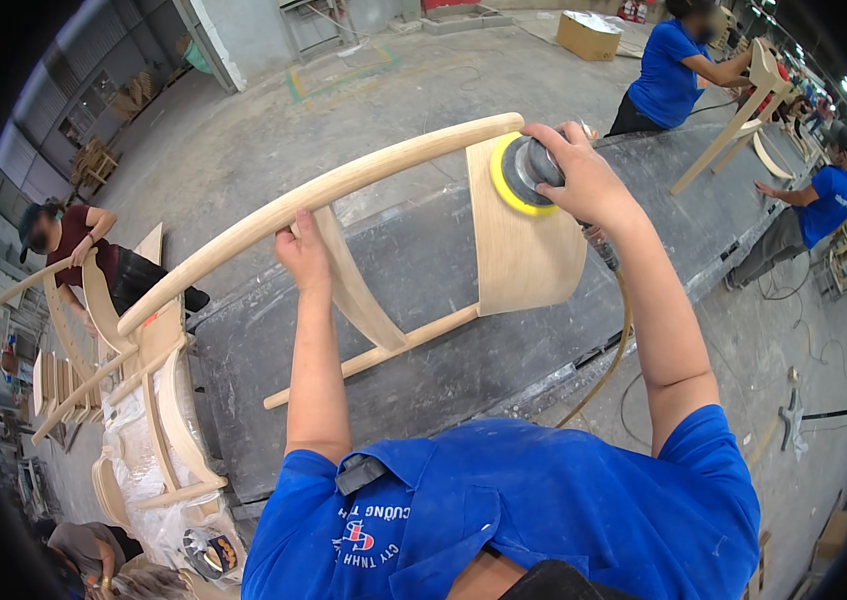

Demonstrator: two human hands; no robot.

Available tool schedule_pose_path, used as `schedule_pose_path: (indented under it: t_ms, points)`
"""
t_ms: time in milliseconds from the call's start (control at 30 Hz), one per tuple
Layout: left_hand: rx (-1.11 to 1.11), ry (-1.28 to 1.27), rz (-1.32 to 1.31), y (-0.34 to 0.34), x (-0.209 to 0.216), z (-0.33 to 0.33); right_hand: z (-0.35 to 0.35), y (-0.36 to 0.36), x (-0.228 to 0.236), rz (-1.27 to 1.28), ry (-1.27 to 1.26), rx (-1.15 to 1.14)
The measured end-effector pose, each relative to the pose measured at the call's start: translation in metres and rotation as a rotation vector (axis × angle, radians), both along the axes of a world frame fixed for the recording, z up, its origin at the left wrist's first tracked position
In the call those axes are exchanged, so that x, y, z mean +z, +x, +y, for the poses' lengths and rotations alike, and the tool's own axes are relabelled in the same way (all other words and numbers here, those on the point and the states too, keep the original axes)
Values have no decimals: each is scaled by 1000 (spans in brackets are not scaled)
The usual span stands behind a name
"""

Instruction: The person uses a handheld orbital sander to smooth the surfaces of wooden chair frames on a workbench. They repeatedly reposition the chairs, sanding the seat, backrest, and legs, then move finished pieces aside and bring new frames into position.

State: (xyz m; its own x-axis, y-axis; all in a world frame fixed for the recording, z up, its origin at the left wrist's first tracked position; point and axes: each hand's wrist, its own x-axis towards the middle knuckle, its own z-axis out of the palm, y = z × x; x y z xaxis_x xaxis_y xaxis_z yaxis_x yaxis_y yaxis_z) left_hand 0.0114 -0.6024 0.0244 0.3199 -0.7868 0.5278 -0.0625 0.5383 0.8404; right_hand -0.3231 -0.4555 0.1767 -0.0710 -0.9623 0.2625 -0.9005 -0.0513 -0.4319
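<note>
A pale wooden chair back frame lies across the work surface in front of me. Its long curved post [384,172] runs along the far side and a straighter post [434,333] along the near side. A curved cross rail [352,283] and a broad bent backrest panel [529,262] join them. My left hand [306,258] grips the far post where the cross rail meets it, thumb on top. My right hand [589,182] is wrapped over a round sander [519,172] with a yellow rim. The sander sits on the panel's far end, beside the post; its pad's underside is hidden.
The dark worktable [244,365] stretches to the far right. A yellowish hose [627,330] trails from the sander toward me. More chair frames [182,425] stand at the left. Co-workers [669,75] handle chair parts at the right and left. A cardboard box [587,38] stands beyond.
</note>
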Motion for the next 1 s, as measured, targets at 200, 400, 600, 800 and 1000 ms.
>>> schedule_pose_path:
  t_ms: [200,400,600,800,1000]
  points:
    - [54,-31,-52,-2,0,-2,8,26,-11,54,-20,41]
    - [-15,52,-1,-6,0,-1,3,39,-7,23,-4,50]
    - [-22,10,1,-10,4,0,10,45,-14,74,-14,51]
    - [-33,19,31,-14,3,-2,4,45,-27,93,-127,28]
    - [6,-27,-22,-18,2,-10,29,50,-87,143,-218,30]
